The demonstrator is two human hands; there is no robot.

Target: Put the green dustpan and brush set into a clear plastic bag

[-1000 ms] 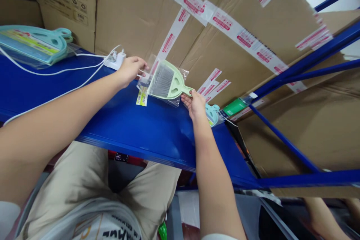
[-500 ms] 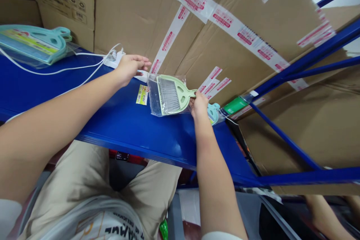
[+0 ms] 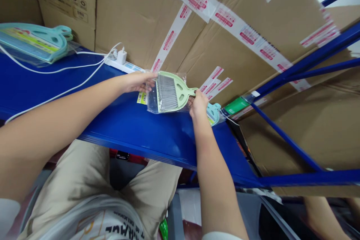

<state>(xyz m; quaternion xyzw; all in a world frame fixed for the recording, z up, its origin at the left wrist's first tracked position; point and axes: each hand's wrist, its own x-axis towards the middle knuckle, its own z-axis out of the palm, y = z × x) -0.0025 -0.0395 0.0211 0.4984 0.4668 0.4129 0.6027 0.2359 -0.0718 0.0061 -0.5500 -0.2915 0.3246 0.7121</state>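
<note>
A light green dustpan and brush set [image 3: 181,93] in a clear plastic bag is held up over the blue shelf [image 3: 135,125], its grey bristles facing me. My right hand [image 3: 199,103] is closed around its handle end. At the opposite side, my left hand [image 3: 142,81] has its thumb and fingers on the left edge of the clear bag [image 3: 152,101], beside the bristles. A yellow-green label card [image 3: 142,98] lies below the left hand, partly covered by it.
A blue bagged dustpan set [image 3: 53,41] lies far left, near white cables and a power strip [image 3: 123,65]. Another blue set [image 3: 213,112] and a green-labelled bottle [image 3: 237,105] are at right. Taped cardboard [image 3: 126,15] stands behind; blue rack bars [image 3: 289,142] rise right. Another person's arm [image 3: 323,213] shows lower right.
My left hand has moved right and slightly down, from above the power strip to the bag's left edge. My right hand keeps its hold on the handle, almost in place.
</note>
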